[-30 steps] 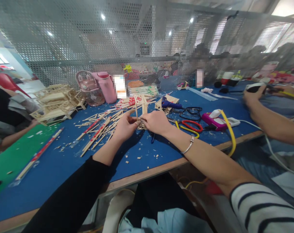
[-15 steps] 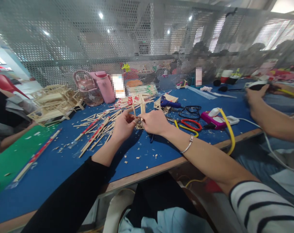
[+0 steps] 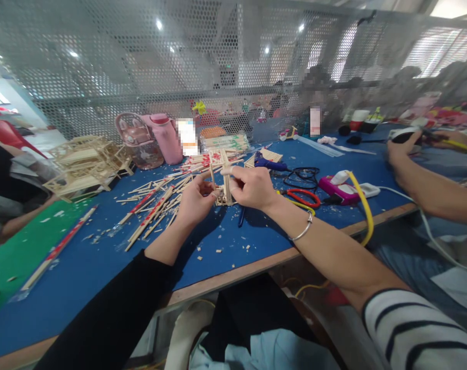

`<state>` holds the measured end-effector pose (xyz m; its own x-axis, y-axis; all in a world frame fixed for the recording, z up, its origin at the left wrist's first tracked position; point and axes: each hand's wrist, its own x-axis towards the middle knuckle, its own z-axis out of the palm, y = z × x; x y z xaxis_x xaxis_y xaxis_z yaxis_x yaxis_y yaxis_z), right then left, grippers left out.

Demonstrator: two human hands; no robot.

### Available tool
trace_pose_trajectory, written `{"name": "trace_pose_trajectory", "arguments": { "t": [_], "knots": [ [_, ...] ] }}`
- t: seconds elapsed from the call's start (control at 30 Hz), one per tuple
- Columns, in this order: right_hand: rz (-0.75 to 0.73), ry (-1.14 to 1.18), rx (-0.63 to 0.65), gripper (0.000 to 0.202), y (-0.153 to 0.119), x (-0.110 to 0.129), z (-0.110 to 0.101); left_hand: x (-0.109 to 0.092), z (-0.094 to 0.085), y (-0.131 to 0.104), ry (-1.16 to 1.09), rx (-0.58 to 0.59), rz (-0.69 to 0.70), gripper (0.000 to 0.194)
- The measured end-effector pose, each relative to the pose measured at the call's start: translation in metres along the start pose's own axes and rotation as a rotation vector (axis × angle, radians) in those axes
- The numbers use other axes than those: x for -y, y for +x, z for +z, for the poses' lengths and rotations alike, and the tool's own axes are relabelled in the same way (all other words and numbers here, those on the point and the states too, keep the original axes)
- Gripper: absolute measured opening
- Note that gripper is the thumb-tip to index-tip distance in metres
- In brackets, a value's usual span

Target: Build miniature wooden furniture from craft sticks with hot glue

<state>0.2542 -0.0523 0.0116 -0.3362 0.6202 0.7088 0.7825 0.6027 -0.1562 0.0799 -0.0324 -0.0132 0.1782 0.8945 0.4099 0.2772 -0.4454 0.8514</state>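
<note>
A small frame of wooden sticks (image 3: 226, 200) stands on the blue table, with thin uprights rising from a low base. My left hand (image 3: 195, 203) pinches its left side near a slim upright stick. Bent fingers of my right hand (image 3: 254, 187) close on the upper part of the right-hand uprights, and the index finger reaches across them. The exact contact of the fingertips is partly hidden. Loose wooden sticks (image 3: 154, 210), some with red wrapping, lie just left of my left hand. A blue glue gun (image 3: 270, 162) rests beyond my right hand.
Red- and yellow-handled tools (image 3: 303, 198) lie near a magenta power strip (image 3: 339, 190) with a yellow cable. A larger stick model (image 3: 85, 162), pink bottle (image 3: 164, 139) and perforated screen (image 3: 141, 67) stand behind. A co-worker's arm (image 3: 430, 180) is at right.
My right hand has risen from the base of the stick frame to its upper uprights, uncovering more of the base. My left hand stays in place.
</note>
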Motion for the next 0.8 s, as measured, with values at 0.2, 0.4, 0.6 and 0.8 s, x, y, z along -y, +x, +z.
{"name": "trace_pose_trajectory", "arguments": {
  "t": [0.2,0.4,0.6,0.8],
  "knots": [
    [0.044,0.149,-0.044,0.027,0.001,-0.013,-0.006,0.0,-0.001,-0.001,-0.037,0.077,-0.041,0.069],
    [0.144,0.354,-0.148,0.021,0.005,-0.021,-0.007,0.003,-0.012,0.002,-0.185,0.069,-0.019,0.075],
    [0.34,0.483,-0.377,0.033,0.01,-0.041,-0.005,0.01,-0.02,0.009,-0.262,-0.171,0.013,0.06],
    [0.389,0.555,-0.432,0.047,0.012,-0.061,0.009,0.01,-0.021,0.007,-0.105,-0.24,-0.067,0.049]
  ]
}}
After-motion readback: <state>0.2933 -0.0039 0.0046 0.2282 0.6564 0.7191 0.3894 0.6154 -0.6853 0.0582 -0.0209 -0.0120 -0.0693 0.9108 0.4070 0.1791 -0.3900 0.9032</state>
